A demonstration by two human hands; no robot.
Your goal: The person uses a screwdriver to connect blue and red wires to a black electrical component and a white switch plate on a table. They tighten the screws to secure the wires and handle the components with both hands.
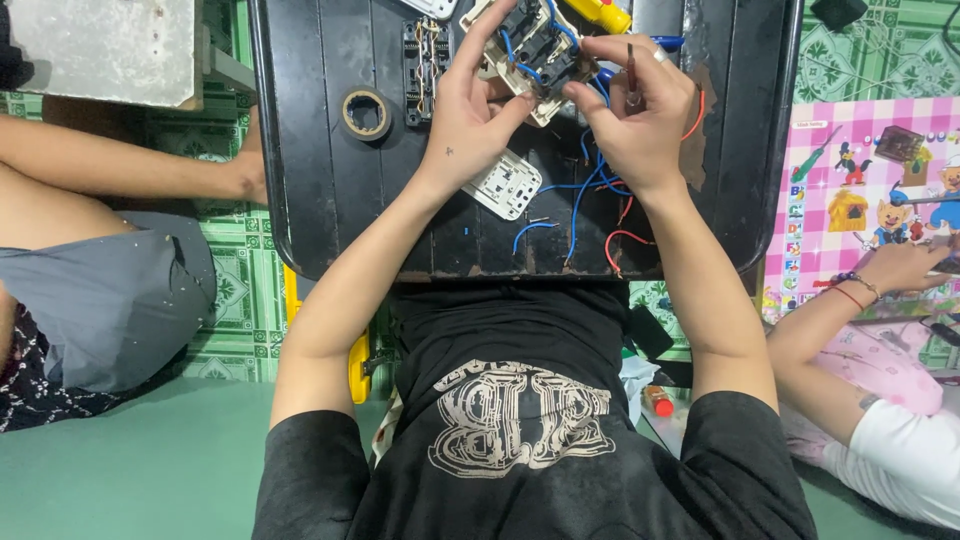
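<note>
Both hands meet over the far part of the black desk (310, 150): the left hand (470, 120) is closed around a beige switch unit (530, 55) with blue wires (580, 190) running from it, thumb and fingers clamping its edge, and the right hand (635, 115) pinches the unit's other side while also gripping a thin screwdriver (631, 75). On the desk, from left, a roll of black tape (366, 113) lies near the edge, then a white switch plate (503, 185) sits just below the left hand, then loose blue and red wires (620, 240) trail toward the near rim. A yellow-handled tool (600, 14) lies beyond the unit. Another person's hand (905, 265) rests on a pink picture mat (860, 170) at far right.
</note>
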